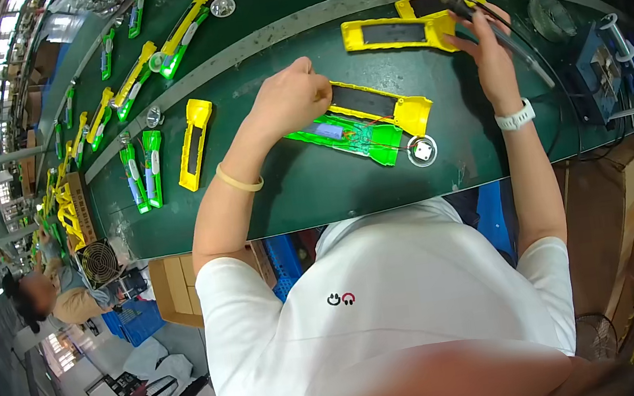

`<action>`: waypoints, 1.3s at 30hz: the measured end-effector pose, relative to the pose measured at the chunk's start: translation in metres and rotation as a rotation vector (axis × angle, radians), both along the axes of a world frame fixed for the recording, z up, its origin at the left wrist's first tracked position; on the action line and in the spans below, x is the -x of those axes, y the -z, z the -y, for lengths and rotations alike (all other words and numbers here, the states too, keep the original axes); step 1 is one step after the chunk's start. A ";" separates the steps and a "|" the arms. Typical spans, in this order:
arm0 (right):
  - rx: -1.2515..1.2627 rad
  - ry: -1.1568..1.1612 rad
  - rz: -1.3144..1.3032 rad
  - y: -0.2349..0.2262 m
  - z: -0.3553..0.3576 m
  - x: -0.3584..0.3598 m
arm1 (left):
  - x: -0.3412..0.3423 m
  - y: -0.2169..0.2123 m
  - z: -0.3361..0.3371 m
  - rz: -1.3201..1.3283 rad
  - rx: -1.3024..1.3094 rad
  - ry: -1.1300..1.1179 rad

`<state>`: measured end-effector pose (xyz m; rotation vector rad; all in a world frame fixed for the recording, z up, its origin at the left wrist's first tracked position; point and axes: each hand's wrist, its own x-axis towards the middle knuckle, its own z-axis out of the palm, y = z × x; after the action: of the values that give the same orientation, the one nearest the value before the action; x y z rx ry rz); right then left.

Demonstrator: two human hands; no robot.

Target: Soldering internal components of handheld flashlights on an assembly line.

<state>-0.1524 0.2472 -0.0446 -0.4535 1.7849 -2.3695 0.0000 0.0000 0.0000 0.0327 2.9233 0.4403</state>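
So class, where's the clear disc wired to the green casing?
In the head view, the disc lies right of centre, by the wide end of the green casing.

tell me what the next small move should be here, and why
Perhaps bring the right hand, which seems to hold the dark tool, over to the open green shell. That shell's inside is exposed and it looks wired to the lamp; the left hand is at the yellow shell beside it, while the tool is off to the right.
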 end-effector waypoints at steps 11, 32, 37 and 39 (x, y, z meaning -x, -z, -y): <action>0.022 -0.147 0.027 0.013 -0.039 -0.060 | 0.007 0.001 -0.008 0.051 -0.004 -0.004; 0.037 -0.162 0.072 0.026 -0.032 -0.065 | -0.042 0.019 0.009 -0.290 -0.504 0.209; 0.066 -0.158 0.090 0.025 -0.032 -0.064 | 0.048 0.015 0.097 -0.472 -0.282 -0.240; 0.038 -0.179 0.086 0.024 -0.031 -0.063 | 0.094 0.021 0.121 -0.408 -0.221 -0.374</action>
<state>-0.0891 0.2779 -0.0686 -0.4866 1.5938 -2.2680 -0.0945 -0.1206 -0.0206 -0.4529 3.2636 0.9105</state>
